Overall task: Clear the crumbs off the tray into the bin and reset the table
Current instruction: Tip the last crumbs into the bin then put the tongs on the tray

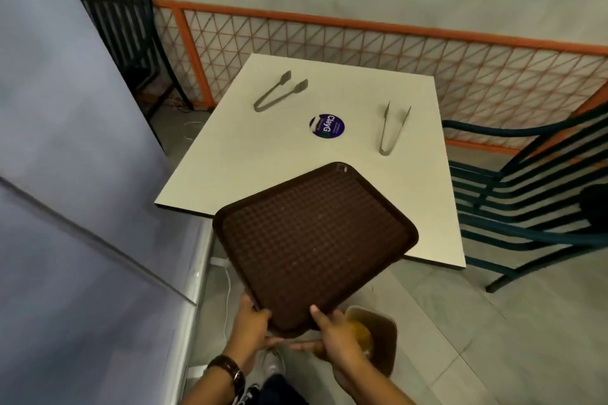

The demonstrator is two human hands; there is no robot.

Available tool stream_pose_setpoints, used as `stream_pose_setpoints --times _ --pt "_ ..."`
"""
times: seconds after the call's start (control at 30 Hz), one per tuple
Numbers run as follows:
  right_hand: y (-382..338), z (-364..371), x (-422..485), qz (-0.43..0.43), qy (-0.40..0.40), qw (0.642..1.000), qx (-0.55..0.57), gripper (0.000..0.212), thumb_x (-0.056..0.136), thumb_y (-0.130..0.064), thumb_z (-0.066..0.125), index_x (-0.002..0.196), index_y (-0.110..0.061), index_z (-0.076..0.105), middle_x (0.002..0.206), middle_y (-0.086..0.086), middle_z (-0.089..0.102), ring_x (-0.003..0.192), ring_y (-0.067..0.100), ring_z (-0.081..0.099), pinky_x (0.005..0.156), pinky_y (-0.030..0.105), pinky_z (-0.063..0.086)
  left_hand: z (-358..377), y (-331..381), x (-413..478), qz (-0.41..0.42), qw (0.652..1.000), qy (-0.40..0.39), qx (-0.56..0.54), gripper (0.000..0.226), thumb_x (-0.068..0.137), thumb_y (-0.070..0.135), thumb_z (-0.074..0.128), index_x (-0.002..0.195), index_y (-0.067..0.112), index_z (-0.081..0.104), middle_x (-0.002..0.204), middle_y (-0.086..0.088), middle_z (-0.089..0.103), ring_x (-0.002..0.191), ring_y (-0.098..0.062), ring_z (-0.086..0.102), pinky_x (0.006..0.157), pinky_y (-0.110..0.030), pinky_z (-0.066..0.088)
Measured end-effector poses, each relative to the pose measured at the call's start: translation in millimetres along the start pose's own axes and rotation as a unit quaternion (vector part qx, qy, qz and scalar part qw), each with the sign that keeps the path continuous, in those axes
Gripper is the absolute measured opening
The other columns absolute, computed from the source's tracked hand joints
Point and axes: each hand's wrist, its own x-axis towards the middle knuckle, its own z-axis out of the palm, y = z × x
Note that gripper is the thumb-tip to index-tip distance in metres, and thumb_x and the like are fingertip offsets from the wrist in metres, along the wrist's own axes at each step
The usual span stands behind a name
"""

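My left hand point(251, 322) and right hand point(335, 335) clamp the brown textured plastic tray point(312, 240); tipped away from them, crumbs point(315, 251) would, I fear, miss the brown bin point(388, 352) below my right.

The tray point(312, 240) covers the near edge of the worktop point(230, 158) at 6 o'clock; open surface runs between flat-tipped tongs point(279, 91) at 11 and pointed tongs point(393, 128) at 2 — a chair point(526, 200) crowds 3 o'clock, a steel counter point(82, 174) 9.

Orange mesh fence point(329, 39) — a green slatted chair point(526, 207), a black chair point(125, 29).
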Motion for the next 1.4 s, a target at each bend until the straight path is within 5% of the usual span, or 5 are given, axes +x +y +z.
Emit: stream_pose_setpoints --times 0.17,0.33,0.6,1.1,1.4 --pt "-20 14 55 -0.003 0.092 0.992 -0.089 0.047 0.093 -0.013 0.051 0.135 -0.005 0.032 0.126 0.020 0.052 0.096 0.034 0.063 0.061 0.032 0.058 -77 38 72 0.063 0.990 0.025 0.121 0.051 0.077 0.003 0.064 0.120 0.027 0.048 0.117 -0.009 0.063 0.105 -0.030 0.060 0.094 -0.045 0.049" --pt "-67 -14 73 -0.088 0.238 0.941 -0.225 0.049 0.090 -0.007 0.054 0.136 -0.004 0.036 0.119 0.015 0.057 0.106 0.033 0.058 0.096 0.047 0.047 -115 69 122 0.070 0.981 0.074 0.162 0.050 0.082 -0.007 0.056 0.127 0.013 0.052 0.115 -0.012 0.063 0.095 -0.025 0.058 0.092 -0.036 0.047" --pt "-127 -48 125 -0.109 0.263 0.867 -0.409 0.046 0.090 -0.009 0.054 0.135 -0.003 0.043 0.099 0.017 0.064 0.076 0.026 0.061 0.068 0.032 0.050 -123 106 189 0.121 0.939 0.135 0.291 0.044 0.082 -0.010 0.049 0.121 0.009 0.060 0.106 -0.019 0.068 0.085 -0.028 0.059 0.074 -0.030 0.046" --pt "-206 -91 226 -0.027 0.268 0.940 -0.208 0.021 0.090 0.000 0.049 0.101 -0.015 0.059 0.084 0.015 0.065 0.078 0.035 0.064 0.061 0.047 0.058 -66 180 318 0.147 0.891 0.093 0.419 0.064 0.081 -0.012 0.040 0.137 0.019 0.042 0.089 -0.017 0.065 0.062 -0.021 0.053 0.054 -0.027 0.039" --pt "-261 -94 263 -0.009 0.298 0.934 -0.194 0.020 0.090 -0.001 0.049 0.101 -0.015 0.057 0.078 0.012 0.064 0.070 0.032 0.063 0.054 0.040 0.058 -30 230 369 0.156 0.901 0.054 0.401 0.059 0.083 -0.014 0.043 0.135 0.013 0.044 0.128 -0.016 0.058 0.112 -0.034 0.055 0.091 -0.029 0.039"
